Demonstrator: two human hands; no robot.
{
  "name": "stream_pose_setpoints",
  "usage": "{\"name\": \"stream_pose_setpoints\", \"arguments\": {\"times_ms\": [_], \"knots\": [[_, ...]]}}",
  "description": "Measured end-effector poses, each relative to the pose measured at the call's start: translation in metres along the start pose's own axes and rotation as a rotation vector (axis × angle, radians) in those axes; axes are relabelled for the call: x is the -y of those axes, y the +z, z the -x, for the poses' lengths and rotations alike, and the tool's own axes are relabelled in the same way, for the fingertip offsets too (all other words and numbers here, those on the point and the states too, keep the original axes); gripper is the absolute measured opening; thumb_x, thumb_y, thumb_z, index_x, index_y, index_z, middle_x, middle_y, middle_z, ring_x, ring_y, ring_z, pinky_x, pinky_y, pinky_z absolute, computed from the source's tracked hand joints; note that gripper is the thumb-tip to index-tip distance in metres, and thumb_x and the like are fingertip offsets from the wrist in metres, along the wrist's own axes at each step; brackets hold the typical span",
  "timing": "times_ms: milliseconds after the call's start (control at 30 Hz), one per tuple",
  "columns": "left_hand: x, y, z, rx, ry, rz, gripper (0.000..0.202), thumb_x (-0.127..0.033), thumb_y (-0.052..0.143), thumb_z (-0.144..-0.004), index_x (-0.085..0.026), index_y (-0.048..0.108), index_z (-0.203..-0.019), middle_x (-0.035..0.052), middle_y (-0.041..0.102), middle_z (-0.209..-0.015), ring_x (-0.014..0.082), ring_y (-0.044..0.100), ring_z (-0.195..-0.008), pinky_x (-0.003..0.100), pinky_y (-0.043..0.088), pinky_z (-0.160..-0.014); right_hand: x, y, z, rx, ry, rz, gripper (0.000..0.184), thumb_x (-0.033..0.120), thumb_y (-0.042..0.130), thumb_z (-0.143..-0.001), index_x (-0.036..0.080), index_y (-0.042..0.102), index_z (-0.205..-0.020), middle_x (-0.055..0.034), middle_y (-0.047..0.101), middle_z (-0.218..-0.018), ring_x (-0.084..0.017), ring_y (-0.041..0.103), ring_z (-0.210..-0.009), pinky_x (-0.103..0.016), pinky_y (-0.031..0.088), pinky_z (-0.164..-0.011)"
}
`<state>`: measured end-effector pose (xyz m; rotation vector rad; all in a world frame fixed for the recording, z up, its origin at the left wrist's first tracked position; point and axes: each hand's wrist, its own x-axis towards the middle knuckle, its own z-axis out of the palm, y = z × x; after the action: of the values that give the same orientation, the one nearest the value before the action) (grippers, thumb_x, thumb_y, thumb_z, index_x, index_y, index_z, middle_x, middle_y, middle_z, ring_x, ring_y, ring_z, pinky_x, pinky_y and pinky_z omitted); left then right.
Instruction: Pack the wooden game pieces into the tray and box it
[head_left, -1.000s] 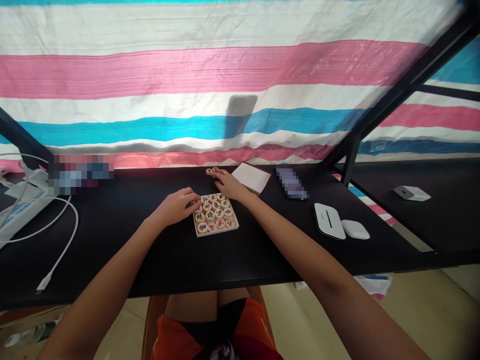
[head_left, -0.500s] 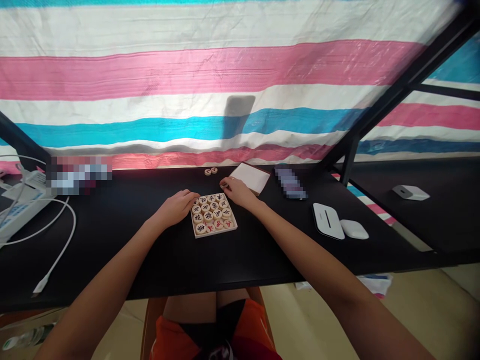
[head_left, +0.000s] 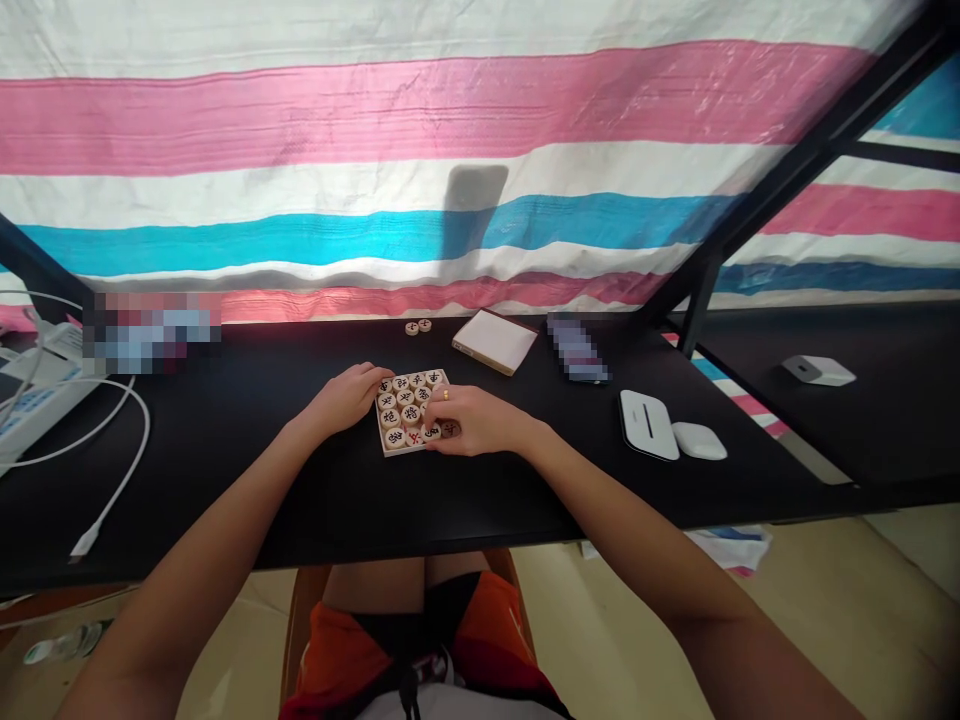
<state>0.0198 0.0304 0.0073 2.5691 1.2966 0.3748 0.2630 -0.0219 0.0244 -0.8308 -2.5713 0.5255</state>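
Observation:
A small square wooden tray (head_left: 384, 447) filled with several round wooden chess pieces (head_left: 405, 398) lies on the black table (head_left: 300, 480). My left hand (head_left: 346, 396) rests against the tray's left edge, fingers curled on its rim. My right hand (head_left: 471, 418) lies over the tray's right side, fingers curled down and pinching a round piece near the front right corner. Two loose pieces (head_left: 418, 326) lie apart at the back of the table.
A white box lid (head_left: 495, 341) lies behind the tray. A phone (head_left: 576, 349) is right of the lid, and two white devices (head_left: 667, 432) sit further right. A white power strip and cable (head_left: 97, 470) occupy the left side. A striped sheet hangs behind.
My right hand has come back from the two loose pieces at the rear and now sits over the tray's right side. My left hand stays at the tray's left edge.

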Motion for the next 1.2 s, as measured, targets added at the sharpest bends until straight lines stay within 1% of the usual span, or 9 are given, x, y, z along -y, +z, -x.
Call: {"name": "stream_pose_setpoints", "arguments": {"times_ms": [200, 333, 433, 533, 700, 867, 967, 1067, 1200], "knots": [[0.002, 0.001, 0.000, -0.005, 0.015, -0.004, 0.040, -0.030, 0.027, -0.095, -0.021, 0.058, -0.118, 0.0077, 0.061, -0.110, 0.0218, 0.058, -0.104, 0.035, 0.047, -0.091, -0.007, 0.002, 0.002, -0.030, -0.020, 0.004, 0.013, 0.032, 0.068, -0.077, 0.020, 0.066, -0.078, -0.0060, 0.062, -0.094, -0.019, 0.057, -0.087, -0.032, 0.045, -0.081], [0.000, 0.000, 0.000, 0.000, 0.006, -0.004, 0.040, -0.030, 0.027, -0.095, -0.021, 0.058, -0.119, 0.0074, 0.061, -0.110, 0.0218, 0.057, -0.105, 0.034, 0.047, -0.090, -0.009, 0.003, 0.002, -0.185, -0.034, -0.007, 0.016, 0.034, 0.063, -0.082, 0.019, 0.066, -0.084, -0.0080, 0.062, -0.098, -0.020, 0.057, -0.093, -0.033, 0.046, -0.085], [-0.001, -0.001, 0.000, 0.007, 0.005, -0.008, 0.039, -0.029, 0.027, -0.095, -0.021, 0.058, -0.119, 0.0072, 0.061, -0.110, 0.0211, 0.057, -0.105, 0.033, 0.047, -0.090, -0.024, 0.006, -0.003, -0.333, 0.071, 0.001, 0.017, 0.029, 0.052, -0.089, 0.019, 0.066, -0.089, -0.0079, 0.061, -0.096, -0.020, 0.057, -0.095, -0.035, 0.046, -0.088], [-0.001, -0.001, 0.000, 0.021, -0.007, -0.011, 0.039, -0.029, 0.027, -0.095, -0.022, 0.057, -0.120, 0.0072, 0.061, -0.111, 0.0213, 0.057, -0.105, 0.033, 0.047, -0.089, -0.055, 0.010, -0.014, -0.400, 0.227, -0.028, 0.022, 0.020, 0.046, -0.089, 0.019, 0.064, -0.101, -0.0087, 0.060, -0.104, -0.020, 0.057, -0.098, -0.037, 0.048, -0.088], [0.000, -0.002, 0.000, 0.051, -0.014, -0.021, 0.040, -0.021, 0.029, -0.093, -0.022, 0.056, -0.122, 0.0069, 0.061, -0.113, 0.0214, 0.056, -0.108, 0.032, 0.048, -0.088, -0.107, 0.015, -0.043, -0.324, 0.349, 0.076, 0.045, 0.007, 0.039, -0.081, 0.017, 0.059, -0.121, -0.0122, 0.052, -0.128, -0.023, 0.049, -0.121, -0.043, 0.037, -0.107], [-0.001, -0.002, 0.000, 0.062, -0.018, -0.039, 0.042, -0.014, 0.031, -0.089, -0.023, 0.055, -0.122, 0.0054, 0.061, -0.112, 0.0208, 0.055, -0.107, 0.032, 0.047, -0.088, -0.125, 0.015, -0.078, -0.229, 0.292, 0.227, 0.052, 0.004, 0.039, -0.082, 0.014, 0.052, -0.132, -0.0147, 0.043, -0.141, -0.025, 0.043, -0.128, -0.042, 0.034, -0.110], [-0.001, -0.002, 0.000, 0.062, -0.010, -0.047, 0.043, -0.013, 0.031, -0.088, -0.022, 0.055, -0.123, 0.0061, 0.061, -0.111, 0.0211, 0.055, -0.106, 0.033, 0.047, -0.088, -0.129, 0.012, -0.092, -0.165, 0.271, 0.324, 0.048, 0.007, 0.041, -0.085, 0.013, 0.053, -0.132, -0.0164, 0.048, -0.138, -0.027, 0.043, -0.129, -0.044, 0.035, -0.108], [0.000, -0.001, 0.000, 0.061, -0.005, -0.047, 0.042, -0.014, 0.032, -0.089, -0.023, 0.055, -0.123, 0.0062, 0.061, -0.111, 0.0211, 0.055, -0.107, 0.033, 0.047, -0.088, -0.132, 0.006, -0.095, -0.084, 0.283, 0.329, 0.043, 0.010, 0.040, -0.089, 0.013, 0.055, -0.129, -0.0170, 0.055, -0.129, -0.026, 0.053, -0.117, -0.041, 0.041, -0.100], [0.000, -0.001, 0.000, 0.066, -0.011, -0.049, 0.042, -0.015, 0.032, -0.089, -0.023, 0.054, -0.123, 0.0056, 0.061, -0.112, 0.0211, 0.055, -0.107, 0.032, 0.048, -0.087, -0.132, 0.002, -0.085, -0.104, 0.302, 0.304, 0.034, 0.017, 0.043, -0.092, 0.015, 0.060, -0.122, -0.0140, 0.061, -0.114, -0.024, 0.058, -0.104, -0.035, 0.044, -0.092]]}}
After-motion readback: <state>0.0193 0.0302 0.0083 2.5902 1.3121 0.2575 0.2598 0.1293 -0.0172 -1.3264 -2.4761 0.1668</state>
